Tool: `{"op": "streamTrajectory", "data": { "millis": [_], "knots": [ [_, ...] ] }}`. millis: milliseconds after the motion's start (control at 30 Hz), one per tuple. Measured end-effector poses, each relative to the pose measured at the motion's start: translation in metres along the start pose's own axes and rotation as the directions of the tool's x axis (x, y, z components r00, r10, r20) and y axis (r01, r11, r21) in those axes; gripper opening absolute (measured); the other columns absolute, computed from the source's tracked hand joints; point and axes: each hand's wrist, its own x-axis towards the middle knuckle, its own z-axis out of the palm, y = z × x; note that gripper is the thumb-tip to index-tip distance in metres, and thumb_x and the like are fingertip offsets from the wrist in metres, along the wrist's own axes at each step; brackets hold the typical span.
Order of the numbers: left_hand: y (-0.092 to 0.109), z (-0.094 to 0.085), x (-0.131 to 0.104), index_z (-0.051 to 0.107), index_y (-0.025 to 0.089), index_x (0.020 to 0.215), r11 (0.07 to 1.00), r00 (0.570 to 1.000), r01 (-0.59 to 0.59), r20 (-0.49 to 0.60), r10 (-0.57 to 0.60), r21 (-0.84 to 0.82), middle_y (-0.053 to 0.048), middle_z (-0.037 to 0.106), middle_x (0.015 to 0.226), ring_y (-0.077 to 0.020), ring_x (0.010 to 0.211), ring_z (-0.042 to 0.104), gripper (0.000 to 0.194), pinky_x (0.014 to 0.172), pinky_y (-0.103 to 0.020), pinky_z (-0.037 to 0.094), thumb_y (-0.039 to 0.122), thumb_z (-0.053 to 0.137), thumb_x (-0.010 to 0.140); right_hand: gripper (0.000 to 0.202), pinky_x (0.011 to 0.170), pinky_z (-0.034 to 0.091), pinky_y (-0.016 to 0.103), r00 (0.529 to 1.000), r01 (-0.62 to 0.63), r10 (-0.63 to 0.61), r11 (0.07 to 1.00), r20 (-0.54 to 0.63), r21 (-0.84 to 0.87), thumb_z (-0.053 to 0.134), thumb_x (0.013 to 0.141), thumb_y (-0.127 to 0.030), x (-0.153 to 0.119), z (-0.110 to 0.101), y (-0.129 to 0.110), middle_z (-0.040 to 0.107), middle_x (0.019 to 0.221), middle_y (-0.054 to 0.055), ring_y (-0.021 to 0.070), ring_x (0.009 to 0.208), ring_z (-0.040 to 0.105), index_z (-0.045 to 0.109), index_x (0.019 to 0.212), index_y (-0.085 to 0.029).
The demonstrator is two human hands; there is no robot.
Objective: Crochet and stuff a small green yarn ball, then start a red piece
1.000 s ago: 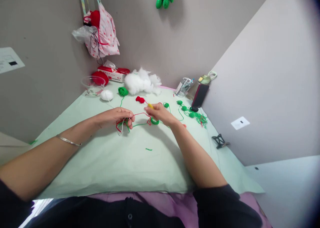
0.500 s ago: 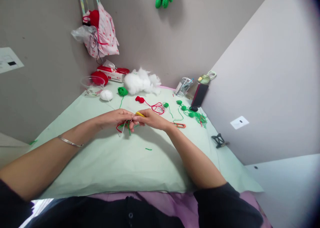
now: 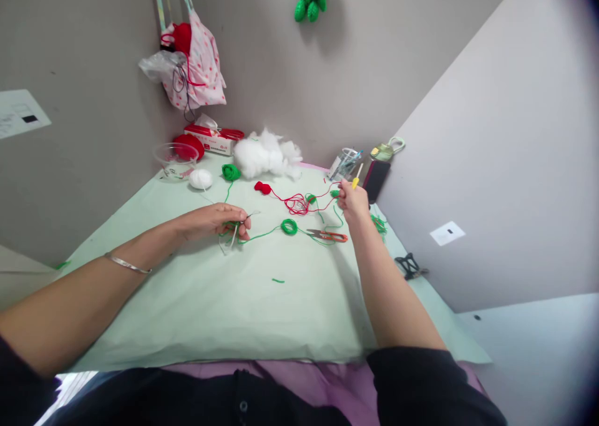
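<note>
A pale green worktop (image 3: 309, 314) spreads beneath the work. Over it, the left forearm slants inward, wearing a silver bangle (image 3: 126, 263); the left hand (image 3: 218, 219) is held low, thumb uppermost, its fingers pinched together on a yarn bundle (image 3: 234, 234). The right forearm reaches farther forward, bringing the right hand (image 3: 354, 203) up near a clear pen cup, its fingers curled tight around a yellow-handled hook (image 3: 355, 182).

A spotted bag (image 3: 206, 64) hangs on the wall, and white stuffing (image 3: 266, 153) lies heaped at the back. Just left of that stands a red and white tissue box (image 3: 215, 140), printed with characters too small to read. The pen cup (image 3: 344, 164) has a white label, likewise illegible.

Orange-handled snips (image 3: 327, 235) lie between the hands, nearer the right. Behind them sits a red yarn tangle (image 3: 297, 204), a strand running to the right fingers. A green yarn coil (image 3: 289, 227) lies just beside the snips, its strand leading to the left fingers.

The hook's pale shaft points up out of the right grip, well apart from the bundle, whose green and white ends dangle below the left fingers. Smallest is a green yarn scrap (image 3: 277, 280) on the near worktop.
</note>
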Motion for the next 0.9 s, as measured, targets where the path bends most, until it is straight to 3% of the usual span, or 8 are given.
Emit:
{"op": "streamTrajectory", "data": {
  "millis": [167,233,333,467,600,667,800,900],
  "knots": [
    [-0.002,0.004,0.012,0.078,0.019,0.093,0.988,0.994,-0.085,-0.080,0.076,-0.125,-0.013,0.073,0.120,-0.0268,0.111,0.068,0.029,0.099,-0.043,0.054,0.047,0.071,0.088,0.020,0.044,0.027,0.023,0.977,0.034,-0.022,0.998,0.213,-0.052,0.077,0.075,-0.034,-0.039,0.023,-0.005,0.046,0.050,-0.008,0.0076,0.044,0.033,0.064,0.079,-0.019],
    [-0.002,0.007,0.016,0.079,0.022,0.097,0.977,0.988,-0.123,-0.112,0.104,-0.172,-0.011,0.071,0.127,-0.0273,0.121,0.063,0.026,0.100,-0.043,0.054,0.045,0.070,0.089,0.028,0.055,0.038,0.024,0.952,0.075,-0.050,0.995,0.302,-0.073,0.083,0.064,-0.020,-0.057,0.037,-0.009,0.063,0.063,-0.004,0.0104,0.055,0.049,0.072,0.090,-0.019],
    [-0.001,0.014,0.021,0.079,0.024,0.100,0.962,0.981,-0.167,-0.138,0.139,-0.215,-0.010,0.070,0.131,-0.0282,0.132,0.056,0.023,0.101,-0.042,0.054,0.042,0.070,0.090,0.022,0.067,0.042,0.027,0.924,0.114,-0.084,0.992,0.374,-0.057,0.079,0.071,-0.027,-0.079,0.058,-0.019,0.070,0.079,0.000,0.0139,0.072,0.057,0.077,0.092,-0.021],
    [0.004,0.029,0.023,0.079,0.021,0.102,0.953,0.976,-0.196,-0.142,0.166,-0.232,-0.011,0.071,0.126,-0.0279,0.122,0.061,0.027,0.102,-0.044,0.053,0.043,0.071,0.089,0.026,0.064,0.041,0.026,0.862,0.064,-0.065,0.998,0.504,0.020,0.081,0.070,-0.041,-0.098,0.086,-0.028,0.066,0.070,-0.001,0.0120,0.066,0.054,0.074,0.076,-0.017],
    [0.007,0.039,0.022,0.075,0.021,0.111,0.949,0.963,-0.230,-0.191,0.190,-0.214,-0.011,0.071,0.126,-0.0259,0.117,0.064,0.035,0.103,-0.042,0.051,0.049,0.069,0.090,0.040,0.047,0.025,0.024,0.862,-0.138,0.034,0.976,0.506,0.169,0.086,0.063,-0.051,-0.103,0.099,-0.024,0.049,0.053,-0.008,0.0051,0.047,0.033,0.066,0.070,-0.017],
    [0.006,0.039,0.021,0.073,0.023,0.113,0.955,0.955,-0.230,-0.231,0.185,-0.185,-0.009,0.072,0.125,-0.0246,0.115,0.066,0.036,0.101,-0.041,0.051,0.051,0.069,0.090,0.043,0.043,0.018,0.025,0.869,-0.163,0.049,0.968,0.492,0.193,0.086,0.062,-0.054,-0.102,0.099,-0.020,0.047,0.052,-0.009,0.0038,0.043,0.027,0.065,0.070,-0.017],
    [0.002,0.033,0.019,0.076,0.019,0.084,0.984,0.951,-0.167,-0.275,0.143,-0.065,-0.005,0.075,0.088,-0.0215,0.091,0.069,0.024,0.090,-0.035,0.051,0.040,0.084,0.077,0.045,0.042,0.013,0.025,0.879,-0.194,0.063,0.953,0.474,0.233,0.090,0.058,-0.051,-0.098,0.093,-0.015,0.050,0.054,-0.008,0.0025,0.042,0.025,0.065,0.070,-0.017],
    [0.001,0.026,0.016,0.073,0.018,0.068,0.989,0.945,-0.148,-0.294,0.142,0.004,-0.003,0.071,0.070,-0.0199,0.079,0.067,0.023,0.081,-0.032,0.050,0.036,0.087,0.072,0.042,0.042,0.013,0.024,0.889,-0.217,0.072,0.936,0.452,0.278,0.090,0.060,-0.048,-0.095,0.084,-0.014,0.038,0.048,-0.012,0.0029,0.042,0.021,0.063,0.071,-0.018]
  ]
}}
